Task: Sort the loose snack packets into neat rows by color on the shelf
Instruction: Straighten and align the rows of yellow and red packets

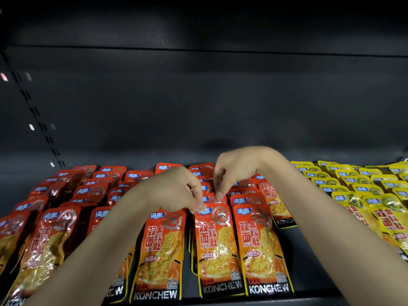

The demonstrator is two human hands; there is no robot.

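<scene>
dark shelf (309, 250) – red packets (161, 250) left, yellow packets (362, 186) right | left hand (176, 191) and right hand (231, 171) together – each pinches a red packet top

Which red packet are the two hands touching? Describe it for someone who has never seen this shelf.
On the dark shelf, red packets fill the left and middle, yellow packets the right. In the front row of reds, it is the red packet second from the right. Only its top edge has the left hand and right hand fingertips on it.

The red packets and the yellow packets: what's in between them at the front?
A bare dark strip of shelf separates red packets from yellow packets, seen in the head view.
</scene>
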